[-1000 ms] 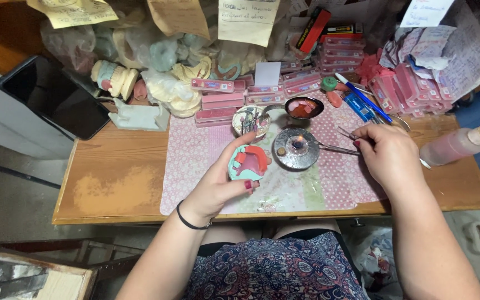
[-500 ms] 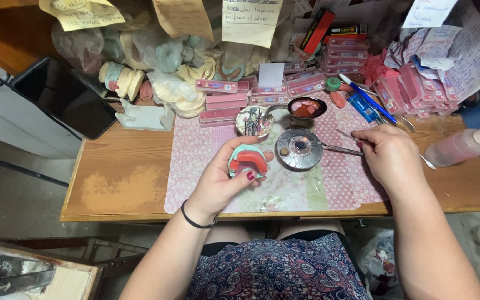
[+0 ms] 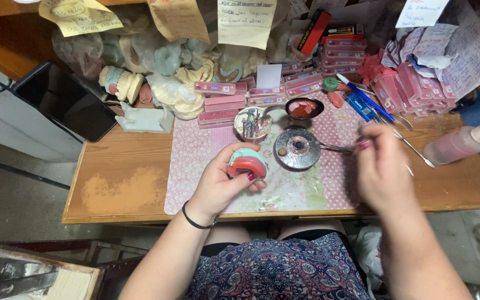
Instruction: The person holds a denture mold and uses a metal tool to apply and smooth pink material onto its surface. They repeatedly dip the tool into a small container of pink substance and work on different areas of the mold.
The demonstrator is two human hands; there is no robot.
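The left hand (image 3: 223,186) curls its fingers (image 3: 249,176) round a dental cast (image 3: 247,163), pale green with a red wax rim on top; thumb at the near side, the other fingertips wrapped over the front edge, so the wax faces up toward the eyes, probably to keep that surface open for work. The cast sits just in front of a round metal burner dish (image 3: 297,148), toward the body and a little left of it.

The right hand (image 3: 381,169), blurred, pinches a thin metal instrument (image 3: 335,148) between thumb and forefinger; how the remaining fingers lie I cannot tell. The instrument's tip reaches to the dish, seemingly at its centre, the hand just right of it.

Behind the dish stand a small bowl of red wax (image 3: 304,108) and a patterned cup (image 3: 252,123). Well to the right lies a pink squeeze bottle (image 3: 457,145). All rest on a patterned mat (image 3: 195,166) over the wooden table (image 3: 117,183); a dark tablet (image 3: 65,103) is far left.
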